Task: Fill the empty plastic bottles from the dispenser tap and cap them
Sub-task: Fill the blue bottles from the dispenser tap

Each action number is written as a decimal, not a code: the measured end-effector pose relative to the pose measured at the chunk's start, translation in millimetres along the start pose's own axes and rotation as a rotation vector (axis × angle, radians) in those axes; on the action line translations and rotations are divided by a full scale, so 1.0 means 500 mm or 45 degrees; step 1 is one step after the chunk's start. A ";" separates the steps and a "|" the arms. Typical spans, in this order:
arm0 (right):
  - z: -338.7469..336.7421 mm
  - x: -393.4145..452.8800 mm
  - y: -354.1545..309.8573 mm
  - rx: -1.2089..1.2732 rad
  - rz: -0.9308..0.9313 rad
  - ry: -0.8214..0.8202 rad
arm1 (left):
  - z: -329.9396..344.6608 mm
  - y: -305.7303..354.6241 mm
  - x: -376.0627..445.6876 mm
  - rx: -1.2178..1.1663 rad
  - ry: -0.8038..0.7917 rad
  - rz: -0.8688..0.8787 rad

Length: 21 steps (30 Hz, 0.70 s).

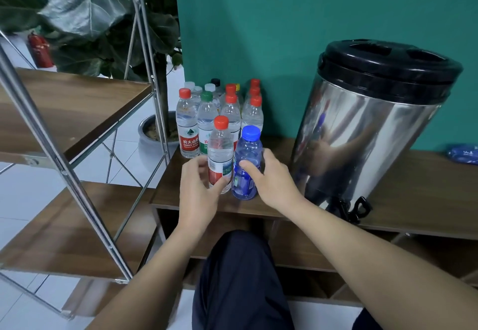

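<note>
From the head camera, the left hand [198, 185] was curled round a clear bottle with a red cap [220, 153], thumb across its label. The right hand [271, 179] was wrapped round the blue bottle with a blue cap [245, 164], thumb in front. The two bottles stood upright and touched each other near the front edge of the low wooden table [413, 187].

Just behind them a cluster of capped clear bottles [219, 112] crowded the back left corner of the table against the teal wall [271, 32]; their caps were mostly red, with a green, a black, a yellow and some white ones.

To the right stood the steel dispenser [367, 133] with its black lid, its black tap [354, 209] over the table's front edge, well apart from both bottles.

A metal-framed wooden shelf [77, 112] rose on the left, with a leafy plant [85, 14] behind it. The person's dark-trousered knee [240, 272] sat below the table edge. A blue packet [464, 152] lay at far right.
</note>
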State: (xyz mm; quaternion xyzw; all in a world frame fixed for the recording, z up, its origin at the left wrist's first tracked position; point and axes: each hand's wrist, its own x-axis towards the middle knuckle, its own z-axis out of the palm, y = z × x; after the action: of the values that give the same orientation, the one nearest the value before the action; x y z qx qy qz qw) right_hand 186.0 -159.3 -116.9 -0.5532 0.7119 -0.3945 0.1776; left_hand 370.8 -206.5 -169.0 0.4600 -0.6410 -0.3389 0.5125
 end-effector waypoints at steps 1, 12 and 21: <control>0.008 0.007 -0.001 0.006 -0.005 0.002 | -0.001 -0.005 0.010 -0.026 -0.044 0.012; 0.102 0.073 -0.038 0.011 -0.061 0.049 | -0.040 -0.073 0.101 -0.120 -0.092 -0.097; 0.147 0.110 -0.094 -0.119 -0.086 0.008 | -0.086 -0.077 0.149 -0.027 -0.084 -0.082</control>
State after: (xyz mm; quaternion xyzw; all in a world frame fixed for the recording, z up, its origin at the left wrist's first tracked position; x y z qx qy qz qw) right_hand 249.1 -240.9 -117.3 -0.5835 0.7109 -0.3682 0.1359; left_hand 417.7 -288.3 -167.7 0.4635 -0.6386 -0.3772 0.4848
